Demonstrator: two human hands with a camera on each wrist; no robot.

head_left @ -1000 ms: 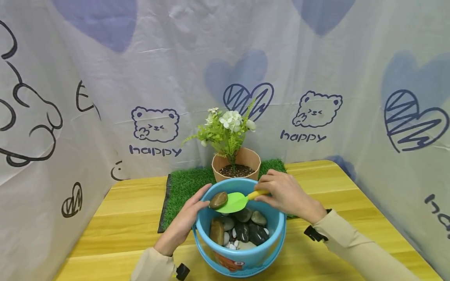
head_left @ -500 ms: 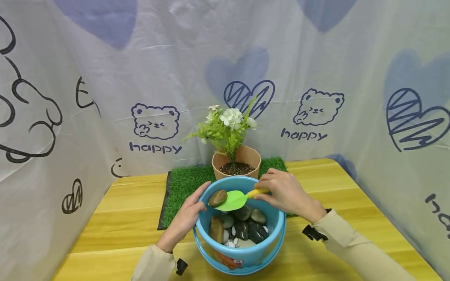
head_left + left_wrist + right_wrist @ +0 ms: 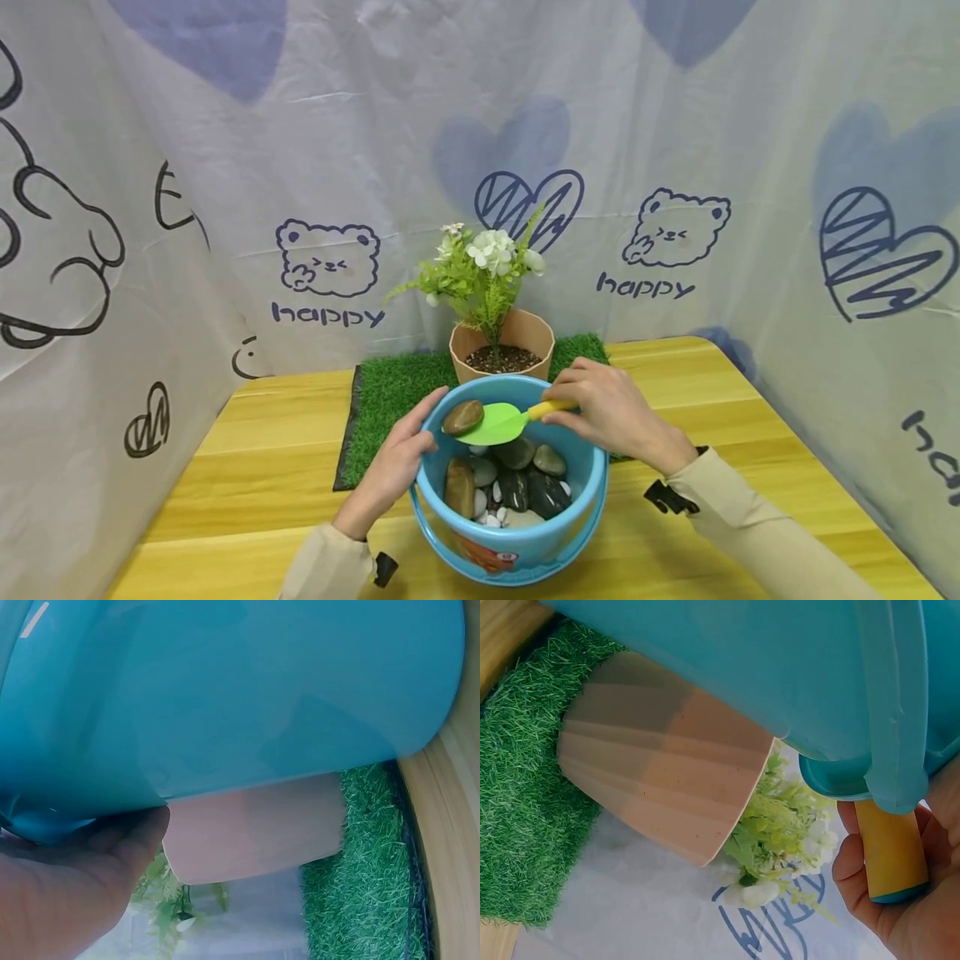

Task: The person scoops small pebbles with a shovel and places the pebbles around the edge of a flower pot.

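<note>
My right hand (image 3: pixel 607 415) pinches the yellow handle (image 3: pixel 892 851) of a toy shovel with a green blade (image 3: pixel 498 425). A brown stone (image 3: pixel 462 417) sits at the blade's tip, near the left inner wall of a blue bucket (image 3: pixel 517 546). With the thumb at the rim and the fingers along the outer wall, my left hand (image 3: pixel 393 467) holds the bucket's left side. Lower inside lie a tan stone (image 3: pixel 460 488), dark stones (image 3: pixel 546 493) and small white pebbles (image 3: pixel 493 517). In the left wrist view, the bucket wall hides part of the left hand (image 3: pixel 82 877).
Behind the bucket, a peach flowerpot (image 3: pixel 528 331) with white flowers (image 3: pixel 491 250) and dark soil stands on a green turf mat (image 3: pixel 382 404). Yellow wood-grain tabletop (image 3: pixel 262 467) lies around them. A printed white curtain (image 3: pixel 420 100) encloses the back and sides.
My left thumb has drawn back from beside the brown stone toward the rim. The shovel and stone stay over the bucket with only a slight shift; the head view has tilted a little.
</note>
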